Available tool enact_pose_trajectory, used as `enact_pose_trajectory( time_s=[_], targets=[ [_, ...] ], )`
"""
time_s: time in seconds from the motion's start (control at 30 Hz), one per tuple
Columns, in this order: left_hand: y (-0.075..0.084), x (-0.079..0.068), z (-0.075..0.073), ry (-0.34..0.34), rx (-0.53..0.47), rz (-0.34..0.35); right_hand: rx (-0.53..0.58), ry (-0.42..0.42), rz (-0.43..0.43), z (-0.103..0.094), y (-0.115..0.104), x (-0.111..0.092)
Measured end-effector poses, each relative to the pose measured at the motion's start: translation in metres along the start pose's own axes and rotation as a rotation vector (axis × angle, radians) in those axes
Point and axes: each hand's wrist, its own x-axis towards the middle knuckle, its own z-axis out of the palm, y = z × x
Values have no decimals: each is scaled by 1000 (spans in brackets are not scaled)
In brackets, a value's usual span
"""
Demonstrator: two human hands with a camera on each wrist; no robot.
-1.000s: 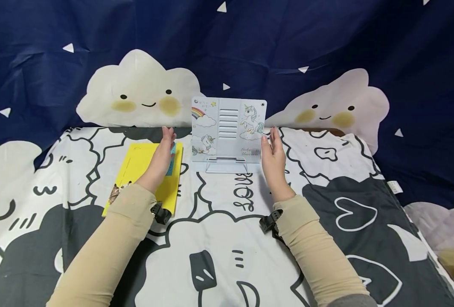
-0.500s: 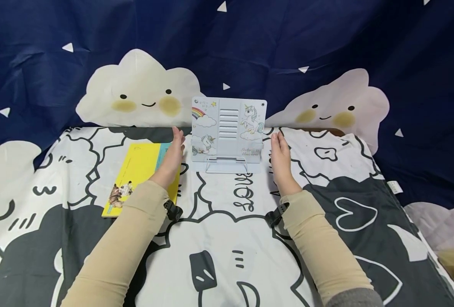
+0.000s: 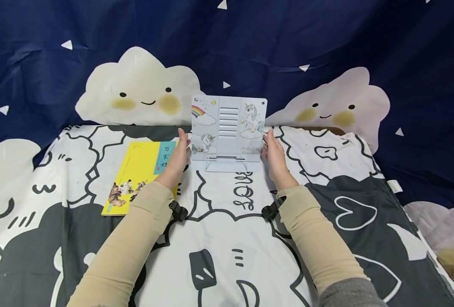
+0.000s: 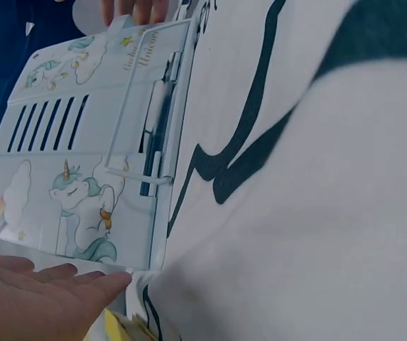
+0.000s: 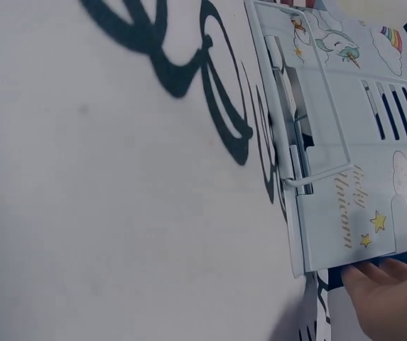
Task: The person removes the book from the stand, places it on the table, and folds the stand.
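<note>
A pale book stand (image 3: 228,147) with unicorn and rainbow prints stands upright on the cloth, its slotted back leaning away and a wire page holder folded at its foot. My left hand (image 3: 177,160) is beside the stand's left edge, fingers straight and palm turned towards it; in the left wrist view a narrow gap shows along most of the fingers (image 4: 61,273). On the opposite side my right hand (image 3: 277,160) has its fingertips right at the stand's right edge. The right wrist view shows these fingers (image 5: 373,273) extended close along that edge, with nothing gripped.
A yellow book (image 3: 135,170) with a blue title strip lies flat to the left, partly covered by my left arm. A cartoon-printed cloth (image 3: 219,238) spreads under everything. Behind hangs a dark blue curtain (image 3: 250,42) with cloud faces.
My left hand has moved right, off much of the book and up to the stand. My right hand shifted outwards, then back in to the stand's edge. The stand has stayed put.
</note>
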Motion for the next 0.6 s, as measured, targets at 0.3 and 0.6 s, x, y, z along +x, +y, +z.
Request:
enact_pose_trajectory(
  time_s=[0.3,0.6],
  targets=[
    [1,-3,3,1,-2,-65,14,-40,72,2,-2,-2],
    [3,-12,7,-36,45,-72,-12,-20,61,-3,2,-3]
  ],
)
